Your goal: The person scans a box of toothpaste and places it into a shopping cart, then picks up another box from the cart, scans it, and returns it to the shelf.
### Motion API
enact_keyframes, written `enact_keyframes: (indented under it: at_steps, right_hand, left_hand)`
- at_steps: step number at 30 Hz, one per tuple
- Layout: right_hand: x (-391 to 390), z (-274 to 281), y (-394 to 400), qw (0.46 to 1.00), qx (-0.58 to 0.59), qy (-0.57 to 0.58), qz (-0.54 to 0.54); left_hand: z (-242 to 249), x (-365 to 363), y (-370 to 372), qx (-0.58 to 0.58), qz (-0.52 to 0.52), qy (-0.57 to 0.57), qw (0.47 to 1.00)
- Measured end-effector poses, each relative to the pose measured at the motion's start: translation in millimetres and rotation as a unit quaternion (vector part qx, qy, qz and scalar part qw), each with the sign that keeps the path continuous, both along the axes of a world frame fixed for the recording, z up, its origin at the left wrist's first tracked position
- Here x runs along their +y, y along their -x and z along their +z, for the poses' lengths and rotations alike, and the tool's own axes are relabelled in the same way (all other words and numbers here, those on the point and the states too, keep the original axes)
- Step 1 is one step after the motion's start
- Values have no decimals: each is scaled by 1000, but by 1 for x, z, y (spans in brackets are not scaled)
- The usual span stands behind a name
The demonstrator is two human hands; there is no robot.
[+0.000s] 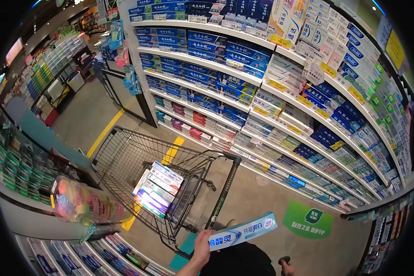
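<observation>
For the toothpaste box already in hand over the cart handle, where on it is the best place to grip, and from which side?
The toothpaste box is long and slim, lying nearly level, its right end tilted up. The left hand pinches only its left end, so most of the length overhangs. A grip nearer the middle, fingers across the narrow faces, coming from below on the person's side, would likely balance it better above the shopping cart.

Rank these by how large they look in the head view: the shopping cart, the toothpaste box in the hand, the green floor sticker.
1. Shopping cart, clearly the largest.
2. and 3. Toothpaste box in the left hand and green floor sticker: they look about alike, and the box is nearer the camera, so I leave them unranked.
</observation>
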State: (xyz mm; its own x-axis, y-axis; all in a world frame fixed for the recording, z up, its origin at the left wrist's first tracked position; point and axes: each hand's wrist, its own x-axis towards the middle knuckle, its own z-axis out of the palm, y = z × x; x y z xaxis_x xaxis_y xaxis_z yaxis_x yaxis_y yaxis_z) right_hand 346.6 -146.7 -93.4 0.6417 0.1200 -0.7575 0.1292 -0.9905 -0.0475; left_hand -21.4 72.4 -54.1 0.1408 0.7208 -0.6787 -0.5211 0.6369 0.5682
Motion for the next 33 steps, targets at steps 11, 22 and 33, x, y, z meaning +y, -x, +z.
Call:
enact_keyframes:
  at_steps: [11, 22, 33]
  right_hand:
    - [-34, -19, -11, 996, 35, 78, 25]
    - [-51, -39, -19, 998, 36, -44, -21]
    - [-106, -32, -4, 986, 49, -91, -130]
  left_hand:
    - [-8, -17, -7, -3, -31, 2, 1000]
    - [-8, -17, -1, 22, -46, 14, 999]
    - [-19, -5, -23, 4, -116, 25, 993]
